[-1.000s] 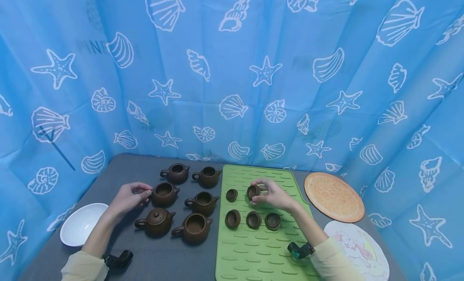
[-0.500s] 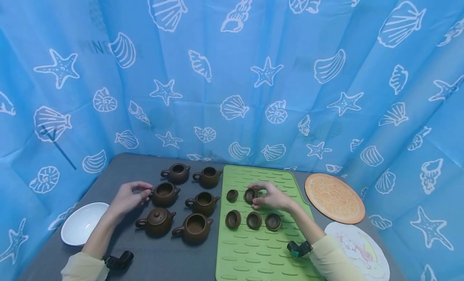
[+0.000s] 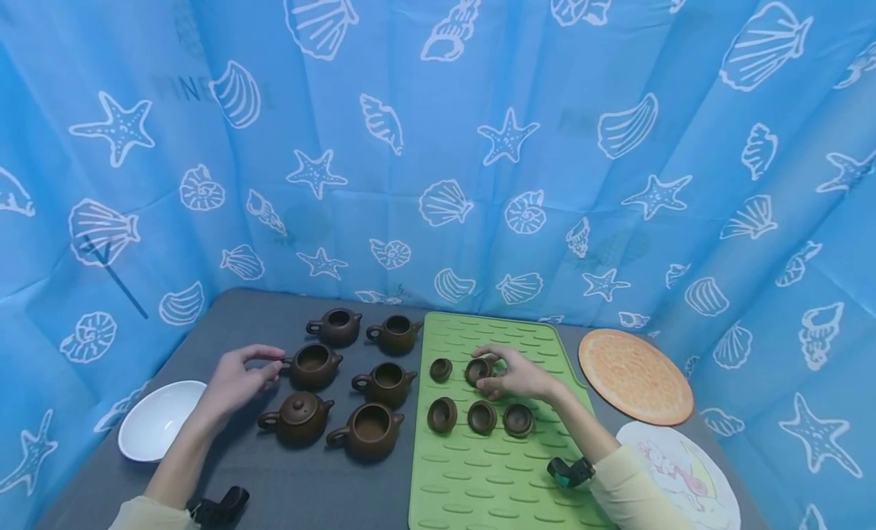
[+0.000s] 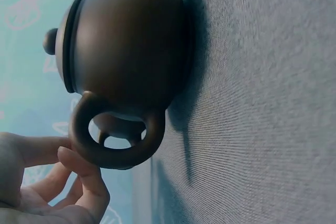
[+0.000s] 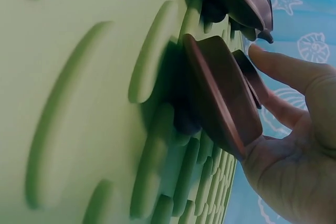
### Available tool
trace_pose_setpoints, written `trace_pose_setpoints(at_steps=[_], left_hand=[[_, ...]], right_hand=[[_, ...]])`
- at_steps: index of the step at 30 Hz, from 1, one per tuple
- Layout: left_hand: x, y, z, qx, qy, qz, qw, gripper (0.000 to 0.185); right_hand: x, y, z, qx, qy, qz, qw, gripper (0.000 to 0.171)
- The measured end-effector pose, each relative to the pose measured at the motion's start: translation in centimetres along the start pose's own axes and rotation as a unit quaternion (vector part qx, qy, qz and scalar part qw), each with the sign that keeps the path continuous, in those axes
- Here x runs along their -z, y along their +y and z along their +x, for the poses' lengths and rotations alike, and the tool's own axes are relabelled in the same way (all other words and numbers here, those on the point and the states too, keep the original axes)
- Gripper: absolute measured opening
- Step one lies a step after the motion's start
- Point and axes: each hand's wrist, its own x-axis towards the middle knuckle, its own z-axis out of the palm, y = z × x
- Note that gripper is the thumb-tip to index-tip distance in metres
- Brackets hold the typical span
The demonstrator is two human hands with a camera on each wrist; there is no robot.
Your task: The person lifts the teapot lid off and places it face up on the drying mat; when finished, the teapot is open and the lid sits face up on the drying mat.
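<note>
A brown lidless teapot (image 3: 312, 366) stands on the dark table. My left hand (image 3: 236, 378) has its thumb and index fingertips at the outer end of that teapot's handle; whether they touch it is hard to see. A lidded teapot (image 3: 301, 418) is just nearer, and its handle partly hides these fingers in the left wrist view. My right hand (image 3: 515, 376) holds a round brown teapot lid (image 3: 478, 372) by its edge, knob down on the green mat (image 3: 472, 484). In the right wrist view, this lid (image 5: 220, 90) leans in my fingers.
Several lidless teapots (image 3: 369, 431) stand around these two. Other teapot lids (image 3: 482, 417) lie upturned on the mat. A white bowl (image 3: 160, 420) sits at the left, an orange round mat (image 3: 636, 376) and a white printed round mat (image 3: 684, 477) at the right. A blue curtain (image 3: 438, 134) hangs behind.
The lid in my right hand has gone from tilted on its side to lying flatter on the mat. My left hand has drawn back slightly from the teapot, which stays in place.
</note>
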Motion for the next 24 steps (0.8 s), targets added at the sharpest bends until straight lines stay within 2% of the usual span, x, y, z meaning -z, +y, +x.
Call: trace_pose_setpoints(at_steps=[6, 11, 17, 24], left_hand=[[0.0, -0.1, -1.2, -0.007, -0.002, -0.010, 0.9999, 0.040], [0.1, -0.2, -2.3, -0.008, -0.004, -0.016, 0.9998, 0.043], [0.1, -0.4, -3.6, 0.015, -0.017, -0.022, 0.9995, 0.049], [-0.5, -0.9, -4.6, 0.043, -0.020, -0.032, 0.9983, 0.047]], right_hand=[[0.2, 0.0, 0.1, 0.005, -0.005, -0.001, 1.000, 0.061], [0.5, -0.5, 0.3, 0.006, 0.010, -0.038, 0.999, 0.059], [0.8, -1.9, 0.0, 0.015, 0.028, -0.044, 0.999, 0.058], [-0.5, -4.6, 0.0, 0.034, 0.000, -0.037, 0.999, 0.049]])
